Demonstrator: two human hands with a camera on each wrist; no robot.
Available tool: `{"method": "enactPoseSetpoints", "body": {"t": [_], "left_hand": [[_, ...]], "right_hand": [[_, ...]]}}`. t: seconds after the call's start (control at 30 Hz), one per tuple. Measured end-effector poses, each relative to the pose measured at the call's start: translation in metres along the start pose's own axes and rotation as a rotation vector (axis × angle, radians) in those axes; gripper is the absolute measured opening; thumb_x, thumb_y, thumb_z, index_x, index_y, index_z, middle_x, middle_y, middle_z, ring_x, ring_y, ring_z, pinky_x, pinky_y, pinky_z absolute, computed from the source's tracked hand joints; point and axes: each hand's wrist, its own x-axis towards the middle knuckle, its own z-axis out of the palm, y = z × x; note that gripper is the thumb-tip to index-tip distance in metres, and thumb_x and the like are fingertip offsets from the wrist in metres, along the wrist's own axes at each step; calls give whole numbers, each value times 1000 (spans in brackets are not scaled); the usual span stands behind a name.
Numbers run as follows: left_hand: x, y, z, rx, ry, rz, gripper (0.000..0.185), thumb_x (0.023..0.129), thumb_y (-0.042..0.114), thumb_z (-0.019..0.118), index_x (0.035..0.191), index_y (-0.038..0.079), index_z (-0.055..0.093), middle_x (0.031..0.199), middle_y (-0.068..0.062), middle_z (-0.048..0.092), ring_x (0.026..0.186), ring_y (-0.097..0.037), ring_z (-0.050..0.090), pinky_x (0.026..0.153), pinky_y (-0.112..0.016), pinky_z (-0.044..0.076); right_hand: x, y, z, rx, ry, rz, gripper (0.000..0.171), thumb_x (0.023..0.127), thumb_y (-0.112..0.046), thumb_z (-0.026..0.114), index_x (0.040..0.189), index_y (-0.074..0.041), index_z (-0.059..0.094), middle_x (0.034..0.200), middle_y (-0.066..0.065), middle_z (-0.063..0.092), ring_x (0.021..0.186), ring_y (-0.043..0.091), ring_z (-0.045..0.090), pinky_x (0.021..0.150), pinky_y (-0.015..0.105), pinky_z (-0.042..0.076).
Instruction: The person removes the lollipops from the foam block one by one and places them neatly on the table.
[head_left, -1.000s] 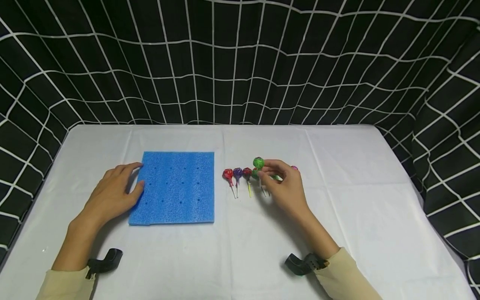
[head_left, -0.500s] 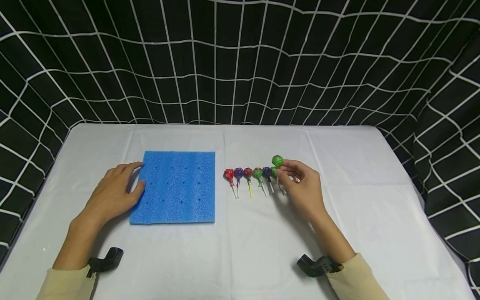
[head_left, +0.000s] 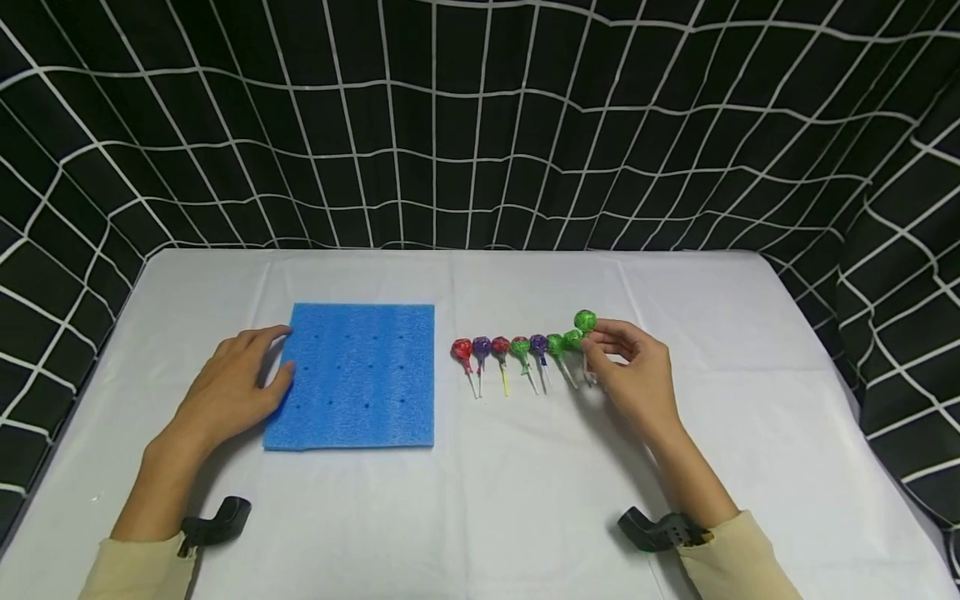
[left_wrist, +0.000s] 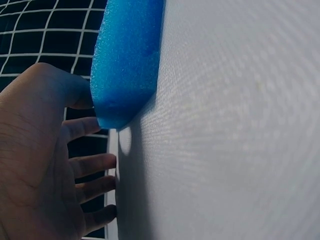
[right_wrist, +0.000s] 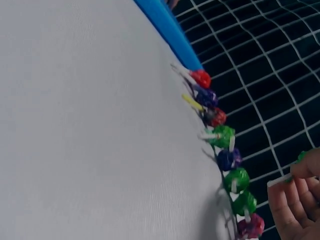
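Observation:
In the head view my right hand (head_left: 637,375) pinches a green-wrapped lollipop (head_left: 585,320) upright over the right end of a row of lollipops. Its white stick (right_wrist: 279,181) juts out below the fingers in the right wrist view. The row, heads away from me, includes a red lollipop (head_left: 462,350), a purple lollipop (head_left: 481,346) and several green ones. A pink lollipop (right_wrist: 251,226) at its end is hidden by the hand in the head view. My left hand (head_left: 228,387) rests with relaxed fingers at the left edge of a blue foam board (head_left: 360,375) with small holes.
A white cloth (head_left: 525,500) covers the table. Behind it and at both sides hangs a black curtain with a white grid (head_left: 480,125). Black wrist cameras sit on both forearms, the right camera (head_left: 652,531) close over the cloth.
My right hand has moved right along the row with the green lollipop held up, uncovering more of the lollipops. The left hand has stayed at the foam board.

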Motion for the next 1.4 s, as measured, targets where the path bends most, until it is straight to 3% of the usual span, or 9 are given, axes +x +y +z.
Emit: {"method": "enactPoseSetpoints", "body": {"t": [0.2, 0.57, 0.83, 1.03, 1.13, 1.3, 1.4], "left_hand": [[1, 1, 0, 12, -4, -3, 61, 106, 33, 55, 159, 7, 42, 160, -31, 44, 150, -56, 36, 120, -76, 31], [1, 0, 2, 13, -7, -2, 61, 105, 34, 55, 159, 7, 43, 160, -32, 44, 149, -56, 37, 120, -75, 32], [0, 1, 2, 7, -4, -9, 61, 106, 34, 55, 159, 8, 42, 160, -31, 44, 149, -56, 37, 120, -76, 32], [0, 1, 1, 8, 6, -5, 61, 106, 33, 55, 159, 8, 42, 159, -31, 44, 148, -56, 37, 119, -76, 32], [0, 2, 1, 5, 5, -6, 61, 105, 33, 55, 159, 8, 43, 160, -31, 44, 149, -56, 36, 119, -77, 31], [0, 1, 2, 6, 3, -7, 61, 106, 33, 55, 159, 8, 42, 160, -31, 43, 149, -56, 36, 119, -77, 31], [1, 1, 1, 13, 6, -1, 61, 106, 34, 54, 159, 8, 42, 159, -31, 44, 149, -55, 36, 119, -76, 32]], "right_hand": [[-1, 9, -9, -4, 24, 3, 30, 97, -7, 73, 124, 6, 71, 91, -20, 70, 82, -6, 69, 71, 10, 59], [1, 17, -21, -58, 56, 43, 35, 96, -7, 73, 129, 4, 70, 91, -25, 68, 83, -9, 67, 73, 7, 55], [3, 28, -29, -46, 7, 121, 37, 98, -10, 71, 129, 8, 66, 91, -18, 69, 79, -8, 66, 68, 14, 61], [6, 31, -33, -142, 25, 77, 32, 97, -9, 70, 124, 7, 70, 88, -21, 69, 77, -10, 65, 65, 13, 60], [7, 32, -35, -185, 22, 56, 30, 95, -6, 68, 123, 7, 71, 89, -11, 73, 74, -11, 65, 64, 13, 60], [7, 35, -39, -284, -5, 21, 33, 95, -6, 72, 126, 5, 70, 102, 21, 78, 73, -14, 63, 64, 7, 52], [8, 36, -42, -308, -15, 12, 34, 95, -7, 73, 126, 5, 70, 104, 25, 77, 72, -15, 62, 64, 6, 51]]}}
